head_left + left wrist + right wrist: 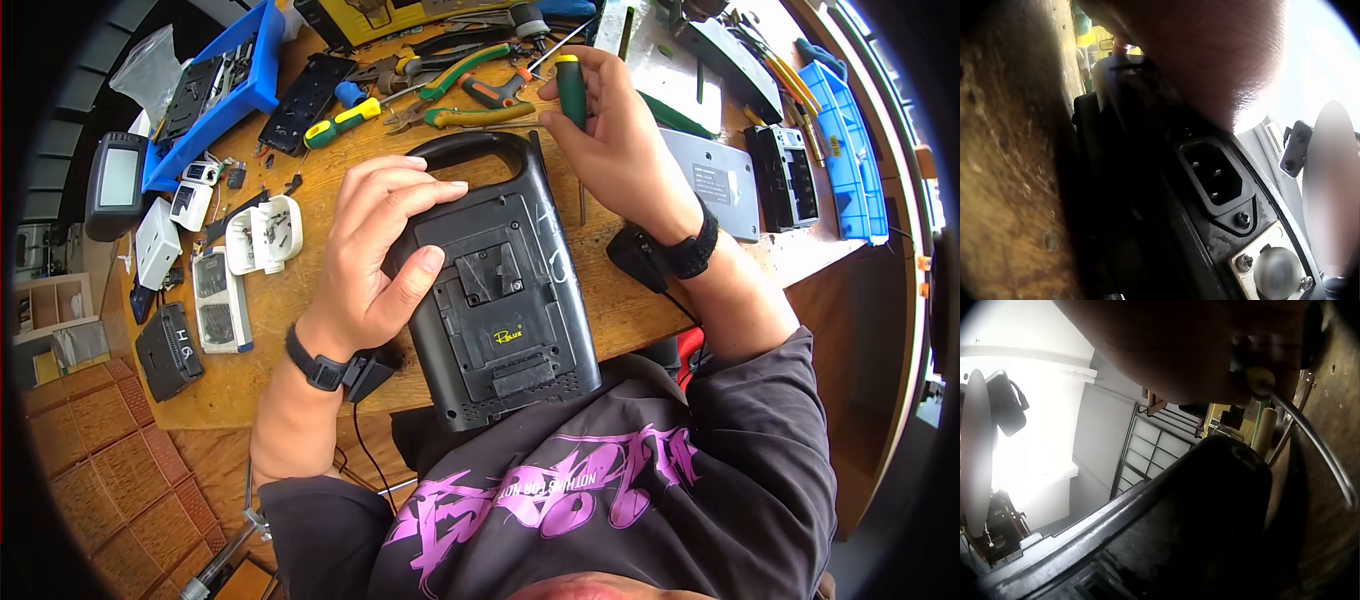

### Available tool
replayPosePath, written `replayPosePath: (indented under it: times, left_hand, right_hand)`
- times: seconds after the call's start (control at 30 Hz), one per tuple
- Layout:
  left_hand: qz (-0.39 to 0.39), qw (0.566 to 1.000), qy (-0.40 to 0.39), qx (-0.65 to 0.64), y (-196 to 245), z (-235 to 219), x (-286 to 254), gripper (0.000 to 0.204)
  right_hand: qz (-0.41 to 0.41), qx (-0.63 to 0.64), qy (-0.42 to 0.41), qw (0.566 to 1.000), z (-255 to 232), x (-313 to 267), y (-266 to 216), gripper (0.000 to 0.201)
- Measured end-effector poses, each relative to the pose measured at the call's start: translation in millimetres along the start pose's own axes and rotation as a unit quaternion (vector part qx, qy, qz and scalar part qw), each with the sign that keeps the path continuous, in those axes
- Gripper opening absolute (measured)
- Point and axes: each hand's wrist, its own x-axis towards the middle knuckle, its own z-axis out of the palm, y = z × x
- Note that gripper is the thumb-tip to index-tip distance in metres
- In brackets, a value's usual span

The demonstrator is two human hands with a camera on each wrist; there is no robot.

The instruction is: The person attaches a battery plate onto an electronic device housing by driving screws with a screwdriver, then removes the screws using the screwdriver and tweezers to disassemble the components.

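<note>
A black case with a top handle lies face up at the table's front edge, its lower end against the shirt. My left hand rests on its left side with fingers spread and the thumb on the front face. In the left wrist view, that palm lies against the case side, above a power socket. Right of the case handle, my right hand grips a green screwdriver. Its bare metal shaft shows in the right wrist view, beside the case, not touching a screw.
Pliers and a yellow-green screwdriver lie beyond the case. At left are a blue tray, a white container of screws and chargers. A grey panel, a black module and a blue basket are at right.
</note>
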Motion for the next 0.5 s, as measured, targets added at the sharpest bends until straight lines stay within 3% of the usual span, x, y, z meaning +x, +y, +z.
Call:
replayPosePath:
  times: [0.27,0.33,0.5]
  left_hand:
    - [0.005,1.0,0.014,-0.014,1,0,1,0.045]
    - [0.005,1.0,0.014,-0.015,0,1,1,0.045]
    - [0.006,1.0,0.015,-0.012,-1,1,1,0.046]
  right_hand:
    - [0.016,-0.157,-0.066,0.985,-6,-8,-10,0.061]
    - [-0.064,-0.196,-0.038,0.978,-4,-12,-5,0.053]
    - [-0.062,-0.21,-0.054,0.974,-7,-11,-7,0.052]
